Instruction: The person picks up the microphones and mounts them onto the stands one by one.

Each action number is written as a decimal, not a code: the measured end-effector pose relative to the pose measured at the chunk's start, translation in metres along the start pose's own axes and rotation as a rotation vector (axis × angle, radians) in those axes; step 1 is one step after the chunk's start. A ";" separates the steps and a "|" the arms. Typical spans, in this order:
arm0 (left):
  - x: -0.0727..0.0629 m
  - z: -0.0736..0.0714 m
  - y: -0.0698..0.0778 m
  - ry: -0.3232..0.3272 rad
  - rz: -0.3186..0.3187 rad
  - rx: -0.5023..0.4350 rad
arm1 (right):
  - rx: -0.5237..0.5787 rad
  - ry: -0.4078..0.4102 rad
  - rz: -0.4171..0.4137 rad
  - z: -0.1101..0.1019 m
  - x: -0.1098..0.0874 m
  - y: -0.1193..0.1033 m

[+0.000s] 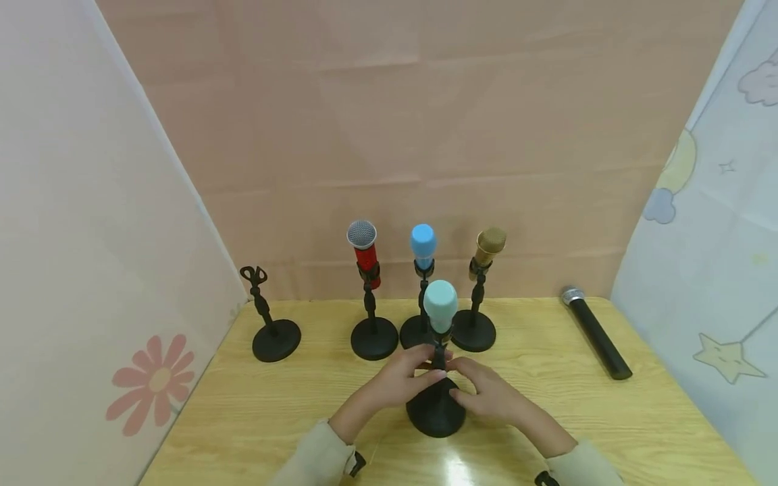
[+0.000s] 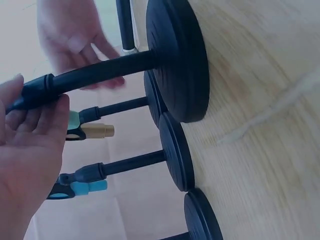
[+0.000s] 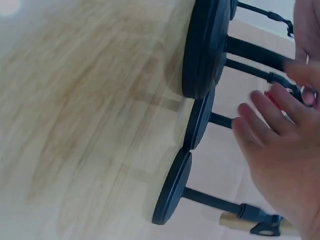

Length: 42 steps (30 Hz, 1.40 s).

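A mint-topped microphone [image 1: 440,306] sits in the clip of a black microphone stand [image 2: 180,60], in front of the other stands. My left hand [image 1: 404,379] grips the stand's pole just under the clip, its thumb and fingers around the collar [image 2: 37,90] in the left wrist view. On the pole's other side is my right hand [image 1: 489,391], fingers loosely bent and spread beside the pole. In the right wrist view, the right fingers [image 3: 267,117] hold nothing, and the round base [image 3: 205,50] shows below the hands.
Behind stand a red microphone [image 1: 367,256], a blue one [image 1: 423,241] and a gold one [image 1: 489,243], each on a black stand. An empty stand [image 1: 276,339] is at the left. A black microphone with a silver head [image 1: 598,334] lies on the wooden table [image 1: 243,418] at the right.
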<state>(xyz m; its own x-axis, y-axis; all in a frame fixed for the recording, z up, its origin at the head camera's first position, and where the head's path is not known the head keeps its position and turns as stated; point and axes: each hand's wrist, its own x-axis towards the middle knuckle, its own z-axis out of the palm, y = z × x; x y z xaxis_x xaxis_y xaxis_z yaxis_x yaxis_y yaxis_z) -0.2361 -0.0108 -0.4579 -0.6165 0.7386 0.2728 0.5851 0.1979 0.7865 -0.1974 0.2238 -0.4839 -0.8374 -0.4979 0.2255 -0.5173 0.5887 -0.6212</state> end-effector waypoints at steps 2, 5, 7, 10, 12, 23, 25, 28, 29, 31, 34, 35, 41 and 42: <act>0.001 0.000 0.000 0.018 0.004 -0.011 | -0.026 -0.152 0.006 0.004 0.000 0.001; 0.003 0.001 -0.001 0.061 -0.014 -0.036 | -0.076 -0.310 0.042 0.009 0.001 -0.001; 0.003 0.004 0.001 0.104 -0.025 -0.032 | -0.121 -0.347 0.068 0.012 0.001 -0.002; 0.004 0.010 0.003 0.194 -0.074 0.012 | -0.174 -0.339 0.081 0.016 0.000 -0.003; 0.005 0.015 0.004 0.257 -0.108 0.058 | -0.195 -0.326 0.081 0.017 -0.001 -0.003; 0.002 0.018 0.001 0.312 0.101 -0.042 | -0.195 -0.308 0.075 0.020 -0.002 -0.005; 0.004 0.016 0.006 0.346 0.121 -0.059 | -0.202 -0.302 0.066 0.019 -0.001 -0.003; 0.012 0.009 0.014 0.375 0.110 -0.074 | -0.204 -0.302 0.066 0.018 0.001 -0.003; 0.014 0.007 0.017 0.375 0.107 -0.076 | -0.204 -0.300 0.067 0.017 0.002 -0.002; 0.016 0.003 0.020 0.364 0.104 -0.072 | -0.202 -0.296 0.074 0.016 0.003 -0.003; 0.016 0.002 0.018 0.335 0.104 -0.075 | -0.193 -0.290 0.073 0.014 0.003 -0.003; 0.015 0.004 0.017 0.328 0.099 -0.066 | -0.194 -0.288 0.068 0.014 0.002 -0.003; 0.006 0.014 0.007 0.277 0.053 -0.036 | -0.185 -0.299 0.051 0.016 0.001 -0.004; 0.005 0.015 0.007 0.275 0.051 -0.044 | -0.183 -0.301 0.052 0.016 0.000 -0.004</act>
<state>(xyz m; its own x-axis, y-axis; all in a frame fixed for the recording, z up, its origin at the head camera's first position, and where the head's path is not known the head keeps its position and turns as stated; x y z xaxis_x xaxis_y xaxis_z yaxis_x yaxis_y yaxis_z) -0.2269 0.0040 -0.4600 -0.7104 0.5429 0.4480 0.5992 0.1324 0.7896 -0.1930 0.2111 -0.4938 -0.7882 -0.6133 -0.0508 -0.5211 0.7091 -0.4750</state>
